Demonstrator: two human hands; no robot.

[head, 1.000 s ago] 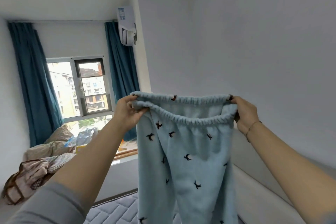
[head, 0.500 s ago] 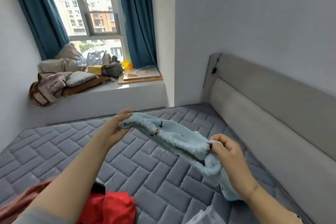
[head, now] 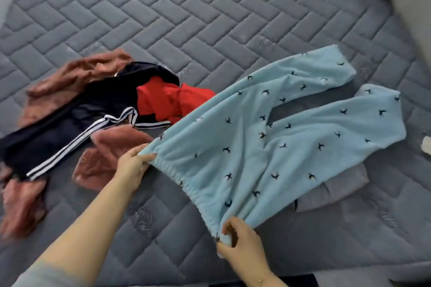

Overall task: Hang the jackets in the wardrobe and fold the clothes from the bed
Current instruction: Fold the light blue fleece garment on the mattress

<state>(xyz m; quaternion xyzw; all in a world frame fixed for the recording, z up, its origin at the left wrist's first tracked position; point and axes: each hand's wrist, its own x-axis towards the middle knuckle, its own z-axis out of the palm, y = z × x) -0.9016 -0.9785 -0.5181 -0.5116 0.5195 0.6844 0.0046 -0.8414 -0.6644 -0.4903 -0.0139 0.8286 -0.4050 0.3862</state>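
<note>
Light blue fleece trousers (head: 268, 142) with small black bird prints lie spread on the grey quilted mattress (head: 186, 18), legs pointing to the upper right. My left hand (head: 133, 168) grips the left end of their elastic waistband. My right hand (head: 240, 242) pinches the other end of the waistband near the bed's front edge. A heap of other clothes lies to the left: a dark navy garment with white stripes (head: 70, 128), a red garment (head: 168, 102) and a rust-brown fleece garment (head: 70, 81).
A folded grey garment (head: 338, 191) lies partly under the trousers' lower leg. The headboard (head: 410, 7) rises at the right. A small pale object (head: 426, 144) sits at the right edge. The mattress's front edge runs along the bottom.
The view dropped from the wall and window down to the bed. The trousers, first held up in the air by the waistband, now lie spread flat on the mattress, both hands still on the waistband.
</note>
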